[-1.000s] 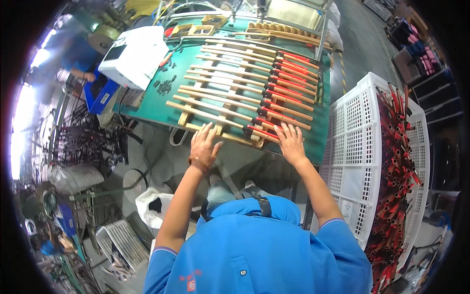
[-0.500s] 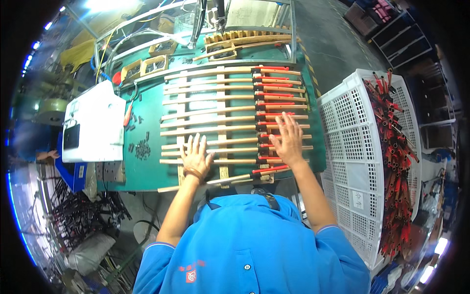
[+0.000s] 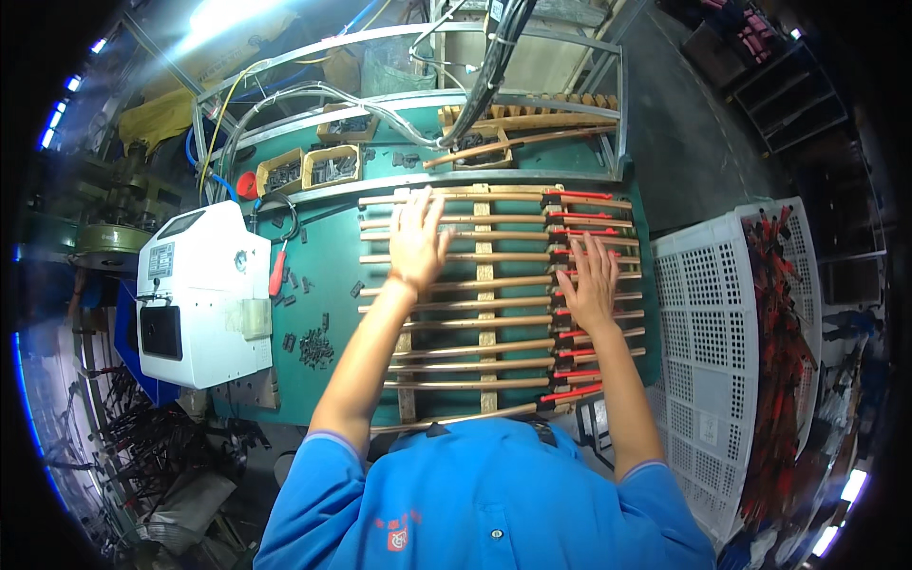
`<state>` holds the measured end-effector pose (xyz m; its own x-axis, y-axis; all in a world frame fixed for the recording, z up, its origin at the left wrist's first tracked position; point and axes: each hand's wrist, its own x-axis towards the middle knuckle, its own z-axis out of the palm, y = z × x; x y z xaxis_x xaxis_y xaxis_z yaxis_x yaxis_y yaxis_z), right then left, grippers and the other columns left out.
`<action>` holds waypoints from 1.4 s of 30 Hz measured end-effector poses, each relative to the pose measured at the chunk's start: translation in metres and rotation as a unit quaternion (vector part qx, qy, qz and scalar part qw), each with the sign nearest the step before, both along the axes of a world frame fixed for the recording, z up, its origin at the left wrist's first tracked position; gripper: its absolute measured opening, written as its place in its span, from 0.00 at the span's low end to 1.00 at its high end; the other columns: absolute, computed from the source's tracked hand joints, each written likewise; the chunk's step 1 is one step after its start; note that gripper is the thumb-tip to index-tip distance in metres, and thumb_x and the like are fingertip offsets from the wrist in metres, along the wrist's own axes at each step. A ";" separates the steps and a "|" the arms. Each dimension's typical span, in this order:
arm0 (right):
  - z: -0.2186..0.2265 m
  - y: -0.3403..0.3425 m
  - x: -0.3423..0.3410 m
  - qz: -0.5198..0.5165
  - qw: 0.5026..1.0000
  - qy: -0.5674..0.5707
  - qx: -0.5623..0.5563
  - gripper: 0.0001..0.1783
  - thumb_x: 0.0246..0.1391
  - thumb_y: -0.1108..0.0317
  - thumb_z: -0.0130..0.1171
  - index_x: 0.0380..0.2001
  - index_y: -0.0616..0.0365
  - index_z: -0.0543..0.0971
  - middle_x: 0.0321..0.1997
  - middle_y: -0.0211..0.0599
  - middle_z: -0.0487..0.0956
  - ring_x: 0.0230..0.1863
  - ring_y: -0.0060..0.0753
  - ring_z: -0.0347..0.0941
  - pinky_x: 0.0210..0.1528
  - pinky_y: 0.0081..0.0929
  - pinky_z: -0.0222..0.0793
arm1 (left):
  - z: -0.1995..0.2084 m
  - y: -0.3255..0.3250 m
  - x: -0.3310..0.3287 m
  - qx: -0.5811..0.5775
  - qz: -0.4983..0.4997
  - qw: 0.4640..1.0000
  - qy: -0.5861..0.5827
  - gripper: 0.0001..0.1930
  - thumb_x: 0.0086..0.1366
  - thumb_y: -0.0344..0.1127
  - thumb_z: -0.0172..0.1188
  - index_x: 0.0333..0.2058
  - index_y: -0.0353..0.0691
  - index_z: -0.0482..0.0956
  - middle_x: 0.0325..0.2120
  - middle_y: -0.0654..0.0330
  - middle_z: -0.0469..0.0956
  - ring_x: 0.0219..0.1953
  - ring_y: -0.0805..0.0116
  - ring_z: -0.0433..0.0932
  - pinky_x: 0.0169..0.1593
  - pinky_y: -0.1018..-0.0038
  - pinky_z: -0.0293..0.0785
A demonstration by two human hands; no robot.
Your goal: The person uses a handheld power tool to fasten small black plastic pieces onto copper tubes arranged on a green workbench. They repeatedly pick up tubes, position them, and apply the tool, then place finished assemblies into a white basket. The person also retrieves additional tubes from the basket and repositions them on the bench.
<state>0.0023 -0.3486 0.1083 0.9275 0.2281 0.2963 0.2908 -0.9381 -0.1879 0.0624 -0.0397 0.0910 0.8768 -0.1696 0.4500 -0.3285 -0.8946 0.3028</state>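
Several slim copper-coloured tubes (image 3: 518,302) lie crosswise in a row over two light wooden strips (image 3: 486,334). Near its right end each tube carries a black fitting and a long red piece (image 3: 589,196). My left hand (image 3: 418,242) rests over the farther tubes, left of their middle, its fingers stretched apart and pointing away from me. Over the red pieces at the right ends lies my right hand (image 3: 591,285), fingers spread. Neither hand grips anything; whether the palms press on the tubes is hidden.
A white machine (image 3: 204,294) stands left, beside a red-handled screwdriver (image 3: 276,274) and a heap of small dark parts (image 3: 315,349). Behind are a metal frame (image 3: 456,180), hanging cables (image 3: 484,81) and parts boxes (image 3: 334,182). A white crate (image 3: 708,304) on the right holds red and black tubes.
Both hands have moved away from me along the row, the left from the nearer tubes to the farther ones. The view has shifted, showing more of the bench's far side.
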 end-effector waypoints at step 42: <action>-0.008 0.258 0.084 0.343 0.898 0.149 0.233 0.13 0.46 0.70 0.62 0.38 0.58 0.77 0.36 0.42 0.76 0.42 0.40 0.74 0.46 0.32 0.70 | -0.062 0.188 -0.184 -0.149 0.420 0.893 0.065 0.16 0.50 0.30 0.65 0.40 0.42 0.78 0.38 0.54 0.74 0.42 0.53 0.73 0.45 0.64 0.71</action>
